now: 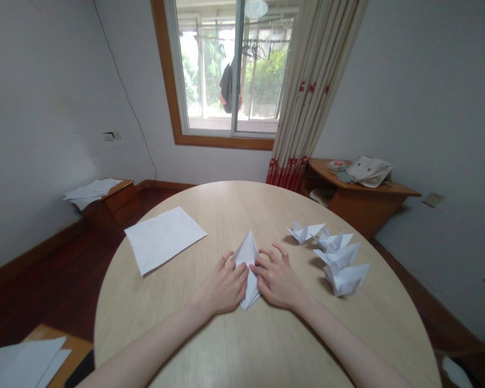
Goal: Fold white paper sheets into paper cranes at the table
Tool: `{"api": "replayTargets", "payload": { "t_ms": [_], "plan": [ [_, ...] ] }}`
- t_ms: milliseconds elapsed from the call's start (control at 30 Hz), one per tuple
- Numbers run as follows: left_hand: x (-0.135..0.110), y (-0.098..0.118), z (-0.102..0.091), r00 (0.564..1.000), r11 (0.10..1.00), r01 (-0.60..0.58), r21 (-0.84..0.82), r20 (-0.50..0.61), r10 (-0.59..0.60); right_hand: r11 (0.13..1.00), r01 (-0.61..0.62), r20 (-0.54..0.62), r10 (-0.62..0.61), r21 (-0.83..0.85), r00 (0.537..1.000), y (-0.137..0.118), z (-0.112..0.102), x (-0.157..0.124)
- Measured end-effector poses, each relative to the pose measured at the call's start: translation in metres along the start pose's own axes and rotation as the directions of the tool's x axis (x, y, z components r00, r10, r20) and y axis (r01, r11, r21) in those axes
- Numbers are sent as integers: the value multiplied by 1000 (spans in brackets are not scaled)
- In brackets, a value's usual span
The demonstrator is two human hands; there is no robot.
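A white sheet folded into a narrow diamond (247,249) lies on the round wooden table (234,205) in front of me, one point facing away and one toward me. My left hand (227,283) rests on its left edge, fingers bent and pressing the paper. On the opposite edge, my right hand (277,276) presses with its thumb and some fingers, while one or two fingers lift away. Parts of the folded paper are hidden under both hands. To the right stand several folded paper cranes (343,280) in a slanting row.
White paper (165,240) lies at the table's left. Beyond the table are a small cabinet (121,202) with papers, a corner desk (347,199) holding a cloth bag (367,170), and a curtained window (210,81). More sheets (24,364) lie at the lower left.
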State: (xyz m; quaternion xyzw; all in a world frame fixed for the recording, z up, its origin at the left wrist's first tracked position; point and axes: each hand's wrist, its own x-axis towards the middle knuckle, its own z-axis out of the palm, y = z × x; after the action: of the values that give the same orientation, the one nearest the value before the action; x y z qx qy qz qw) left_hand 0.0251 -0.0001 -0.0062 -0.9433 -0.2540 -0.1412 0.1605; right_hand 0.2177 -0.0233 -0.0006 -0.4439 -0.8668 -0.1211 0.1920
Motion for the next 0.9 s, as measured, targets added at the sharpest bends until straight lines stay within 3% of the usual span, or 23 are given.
{"api": "replayTargets", "payload": {
  "t_ms": [733, 900],
  "plan": [
    [-5, -3, 4, 1000, 999, 5, -42, 0, -5, 979, -31, -143, 61, 200, 988, 10, 1, -4],
    [-6, -3, 3, 1000, 997, 24, -75, -11, -24, 964, 14, -142, 24, 264, 990, 14, 0, -7]
  ]
}}
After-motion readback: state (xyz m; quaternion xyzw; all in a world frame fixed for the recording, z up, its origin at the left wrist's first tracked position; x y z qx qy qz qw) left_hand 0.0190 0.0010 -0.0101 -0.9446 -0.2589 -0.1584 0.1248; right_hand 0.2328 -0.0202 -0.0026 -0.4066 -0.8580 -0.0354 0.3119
